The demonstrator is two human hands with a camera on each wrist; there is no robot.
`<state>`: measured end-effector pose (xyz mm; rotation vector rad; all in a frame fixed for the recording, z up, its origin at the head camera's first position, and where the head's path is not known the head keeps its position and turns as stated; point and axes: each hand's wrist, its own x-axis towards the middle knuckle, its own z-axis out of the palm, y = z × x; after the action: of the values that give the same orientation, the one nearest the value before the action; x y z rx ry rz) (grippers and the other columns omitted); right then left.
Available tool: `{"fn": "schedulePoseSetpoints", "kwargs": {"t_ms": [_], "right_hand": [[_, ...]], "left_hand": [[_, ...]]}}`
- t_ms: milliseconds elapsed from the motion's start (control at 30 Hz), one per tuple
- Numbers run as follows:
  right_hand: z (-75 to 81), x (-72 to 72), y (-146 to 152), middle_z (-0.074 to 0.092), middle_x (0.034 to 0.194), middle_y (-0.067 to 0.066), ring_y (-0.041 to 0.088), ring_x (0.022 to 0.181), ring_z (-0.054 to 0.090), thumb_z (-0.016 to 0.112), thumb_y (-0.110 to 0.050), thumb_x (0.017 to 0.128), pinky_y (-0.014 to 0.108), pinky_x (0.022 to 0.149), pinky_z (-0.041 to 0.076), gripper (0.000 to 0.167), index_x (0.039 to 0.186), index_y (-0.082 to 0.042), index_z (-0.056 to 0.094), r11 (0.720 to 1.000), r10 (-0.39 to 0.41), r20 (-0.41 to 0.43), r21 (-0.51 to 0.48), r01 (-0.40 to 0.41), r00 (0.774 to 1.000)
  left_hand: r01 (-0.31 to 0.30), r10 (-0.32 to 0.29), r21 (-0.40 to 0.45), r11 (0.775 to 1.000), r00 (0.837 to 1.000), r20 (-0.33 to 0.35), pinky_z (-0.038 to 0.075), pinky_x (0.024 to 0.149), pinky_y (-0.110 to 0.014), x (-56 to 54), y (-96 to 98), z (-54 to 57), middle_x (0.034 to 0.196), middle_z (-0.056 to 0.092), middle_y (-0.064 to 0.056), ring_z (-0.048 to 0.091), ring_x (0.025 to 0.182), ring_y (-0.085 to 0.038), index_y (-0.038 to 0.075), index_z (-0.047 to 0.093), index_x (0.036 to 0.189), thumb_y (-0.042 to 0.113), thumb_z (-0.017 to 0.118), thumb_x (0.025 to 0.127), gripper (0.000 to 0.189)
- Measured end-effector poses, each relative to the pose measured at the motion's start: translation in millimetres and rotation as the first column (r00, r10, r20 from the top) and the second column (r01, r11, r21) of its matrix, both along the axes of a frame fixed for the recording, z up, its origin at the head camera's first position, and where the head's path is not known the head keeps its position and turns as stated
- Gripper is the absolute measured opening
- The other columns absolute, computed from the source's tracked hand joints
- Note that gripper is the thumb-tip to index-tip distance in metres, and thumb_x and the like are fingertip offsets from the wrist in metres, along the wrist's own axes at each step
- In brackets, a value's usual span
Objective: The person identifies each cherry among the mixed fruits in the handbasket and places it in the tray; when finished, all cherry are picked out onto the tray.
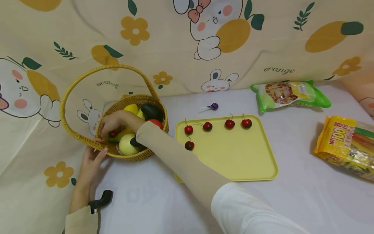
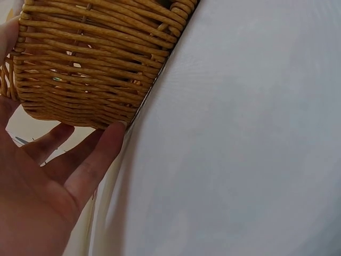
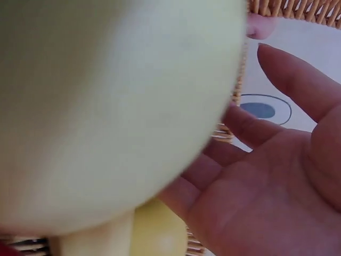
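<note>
A wicker basket (image 1: pixel 137 156) with a tall looped handle stands at the left, filled with fruit. My left hand (image 1: pixel 93 162) grips its near left side; in the left wrist view, the fingers of that hand (image 2: pixel 48 186) lie along the lower edge of the weave. Inside the basket is my right hand (image 1: pixel 115 122), above a dark red cherry (image 1: pixel 113 134). A large pale green round fruit (image 3: pixel 122 106) hides its fingertips in the right wrist view. There the thumb stands apart, and nothing shows in the palm.
A yellow tray (image 1: pixel 233 162) bearing several cherries (image 1: pixel 229 123) lies right of the basket. Behind it is a purple lollipop (image 1: pixel 214 106). A green snack bag (image 1: pixel 289 94) and a yellow package (image 1: pixel 344 143) lie at the right. A patterned cloth hangs behind.
</note>
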<state>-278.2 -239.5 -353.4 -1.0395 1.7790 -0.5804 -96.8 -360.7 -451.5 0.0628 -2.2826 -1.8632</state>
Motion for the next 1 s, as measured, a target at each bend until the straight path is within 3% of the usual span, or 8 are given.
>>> {"fn": "schedulePoseSetpoints", "kwargs": {"t_ms": [167, 267, 333, 400, 500, 567, 633, 1000], "right_hand": [[7.6, 1.4, -7, 0.044, 0.084, 0.003, 0.012, 0.073, 0.044, 0.055, -0.020, 0.100, 0.022, 0.064, 0.040, 0.014, 0.098, -0.007, 0.056, 0.996, 0.041, -0.039, 0.077, -0.038, 0.998], [11.0, 2.5, -13, 0.052, 0.109, -0.001, 0.013, 0.075, 0.048, 0.058, -0.022, 0.099, 0.020, 0.067, 0.046, 0.039, 0.135, -0.009, 0.053, 0.991, 0.006, -0.062, 0.135, 0.002, 0.998], [12.0, 3.2, -17, 0.049, 0.127, -0.004, 0.012, 0.080, 0.051, 0.060, -0.022, 0.098, 0.021, 0.072, 0.050, 0.067, 0.157, -0.016, 0.029, 0.986, -0.015, -0.090, 0.167, 0.030, 0.996], [12.1, 3.6, -20, 0.043, 0.137, -0.006, 0.013, 0.085, 0.053, 0.061, -0.018, 0.097, 0.022, 0.074, 0.053, 0.087, 0.160, -0.022, 0.001, 0.981, -0.044, -0.098, 0.185, 0.062, 0.994], [9.2, 3.6, -22, 0.051, 0.112, -0.002, 0.012, 0.081, 0.052, 0.058, -0.009, 0.097, 0.020, 0.068, 0.051, 0.062, 0.153, -0.013, 0.034, 0.980, -0.031, -0.119, 0.191, 0.054, 0.992], [6.6, 2.7, -21, 0.049, 0.097, 0.000, 0.011, 0.075, 0.049, 0.057, -0.004, 0.096, 0.020, 0.063, 0.049, 0.034, 0.130, -0.008, 0.055, 0.984, -0.021, -0.122, 0.173, 0.042, 0.992], [3.0, 2.1, -20, 0.050, 0.088, 0.001, 0.011, 0.071, 0.047, 0.057, -0.002, 0.096, 0.020, 0.060, 0.047, 0.008, 0.102, -0.006, 0.060, 0.989, -0.004, -0.144, 0.143, 0.025, 0.990], [-12.9, 3.7, -19, 0.056, 0.092, 0.001, 0.011, 0.075, 0.051, 0.070, 0.004, 0.087, 0.021, 0.063, 0.046, 0.018, 0.102, -0.003, 0.063, 0.992, -0.125, -0.166, -0.008, 0.125, 0.978]], "left_hand": [[-0.001, 0.002, 0.014, 1.000, 1.000, -0.014, 0.052, 0.084, -0.015, -2.0, 1.2, 0.2, 0.140, 0.036, -0.015, 0.053, 0.117, -0.011, 0.003, 0.040, 0.134, 0.003, 0.052, 0.102, 0.034], [-0.010, 0.010, 0.012, 1.000, 1.000, -0.006, 0.052, 0.084, -0.015, -2.7, 1.7, 0.7, 0.140, 0.037, -0.013, 0.053, 0.117, -0.010, 0.002, 0.039, 0.135, 0.004, 0.053, 0.102, 0.036], [-0.009, 0.009, 0.015, 1.000, 1.000, -0.001, 0.052, 0.085, -0.015, -2.8, 1.7, 0.9, 0.141, 0.037, -0.011, 0.052, 0.117, -0.011, 0.001, 0.038, 0.135, 0.006, 0.054, 0.102, 0.037], [-0.008, 0.008, 0.011, 1.000, 1.000, 0.003, 0.052, 0.085, -0.015, -2.5, 1.5, 1.1, 0.143, 0.037, -0.009, 0.050, 0.119, -0.011, 0.002, 0.038, 0.136, 0.006, 0.054, 0.102, 0.038], [-0.007, 0.007, 0.001, 1.000, 1.000, 0.006, 0.051, 0.086, -0.015, -1.7, 0.7, 1.0, 0.145, 0.036, -0.008, 0.048, 0.122, -0.012, 0.003, 0.038, 0.137, 0.007, 0.054, 0.102, 0.039], [-0.008, 0.008, -0.014, 1.000, 1.000, 0.006, 0.050, 0.087, -0.014, -1.8, 0.5, 1.0, 0.147, 0.035, -0.008, 0.047, 0.123, -0.012, 0.003, 0.037, 0.137, 0.007, 0.054, 0.102, 0.039], [-0.008, 0.008, -0.022, 1.000, 1.000, 0.006, 0.050, 0.088, -0.014, -2.0, 0.5, 1.0, 0.147, 0.035, -0.010, 0.047, 0.124, -0.013, 0.002, 0.037, 0.137, 0.007, 0.053, 0.102, 0.039], [-0.012, 0.012, -0.020, 1.000, 1.000, -0.004, 0.051, 0.087, -0.015, -3.6, 0.8, 0.6, 0.143, 0.038, -0.009, 0.049, 0.121, -0.014, 0.001, 0.037, 0.136, 0.007, 0.053, 0.103, 0.037]]}}
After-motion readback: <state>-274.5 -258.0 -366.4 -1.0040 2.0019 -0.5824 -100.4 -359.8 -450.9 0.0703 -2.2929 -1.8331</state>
